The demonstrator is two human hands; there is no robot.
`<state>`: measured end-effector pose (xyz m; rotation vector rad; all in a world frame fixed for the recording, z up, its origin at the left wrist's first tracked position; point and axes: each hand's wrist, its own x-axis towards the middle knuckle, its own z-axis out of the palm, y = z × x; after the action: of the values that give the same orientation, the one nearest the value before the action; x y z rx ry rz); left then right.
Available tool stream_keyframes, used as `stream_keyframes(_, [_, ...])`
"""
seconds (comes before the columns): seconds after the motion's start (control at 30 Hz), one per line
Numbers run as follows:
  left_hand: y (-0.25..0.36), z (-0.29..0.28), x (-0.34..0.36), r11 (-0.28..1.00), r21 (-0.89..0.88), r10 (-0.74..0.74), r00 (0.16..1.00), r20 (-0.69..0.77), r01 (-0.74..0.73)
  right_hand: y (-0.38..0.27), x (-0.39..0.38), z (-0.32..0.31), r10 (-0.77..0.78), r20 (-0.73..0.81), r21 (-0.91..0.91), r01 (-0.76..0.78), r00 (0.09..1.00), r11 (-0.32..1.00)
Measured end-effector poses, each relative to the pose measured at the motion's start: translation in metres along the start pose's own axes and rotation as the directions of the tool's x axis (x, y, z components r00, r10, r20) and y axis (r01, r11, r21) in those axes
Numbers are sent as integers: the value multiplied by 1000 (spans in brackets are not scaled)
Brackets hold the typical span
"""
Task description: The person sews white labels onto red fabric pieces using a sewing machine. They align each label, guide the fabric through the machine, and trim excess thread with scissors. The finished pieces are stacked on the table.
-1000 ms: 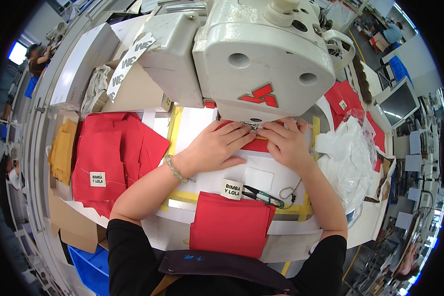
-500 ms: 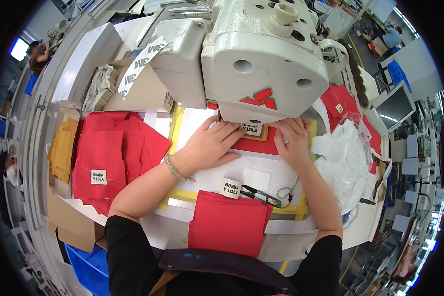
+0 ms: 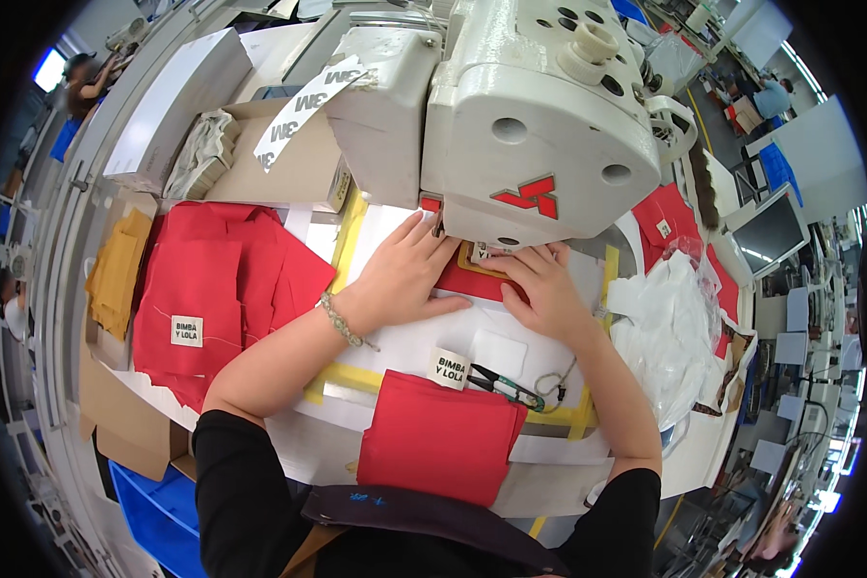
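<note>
My left hand (image 3: 407, 277) lies flat on the white work plate, fingers stretched toward the needle area of a white sewing machine (image 3: 539, 144). A red fabric piece (image 3: 472, 281) sits under the machine head, beside its fingertips. On the fabric are a yellow frame (image 3: 466, 258) and a pale printed label (image 3: 480, 250), both partly hidden. My right hand (image 3: 541, 291) rests with outstretched fingers over the right side of the frame and label. Closer to me are a stack of red fabric pieces (image 3: 441, 438), a pale label stack (image 3: 449, 368) and thread snips (image 3: 506, 387).
At left lie a pile of red pieces (image 3: 231, 289) and yellow pieces (image 3: 118, 275) in a carton. Behind them stands an open cardboard box (image 3: 289, 185). A white plastic bag (image 3: 665, 337) and more red pieces (image 3: 667, 207) lie at right. The machine head overhangs my hands.
My right hand has moved left over the frame and label. My left fingers have come off the label to its left and straightened. The whole view has shifted slightly.
</note>
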<state>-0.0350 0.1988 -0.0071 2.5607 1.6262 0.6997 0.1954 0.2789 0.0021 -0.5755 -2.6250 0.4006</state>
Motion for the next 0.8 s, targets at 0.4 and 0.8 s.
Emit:
stream_keyframes(0.4, [-1, 4, -3, 999, -34, -15, 1000, 8, 15, -5, 9, 5, 81, 37, 59, -84, 996, 995])
stream_keyframes(0.8, [-1, 6, -3, 1000, 2, -27, 1000, -12, 27, 7, -3, -7, 15, 131, 0, -15, 991, 1000])
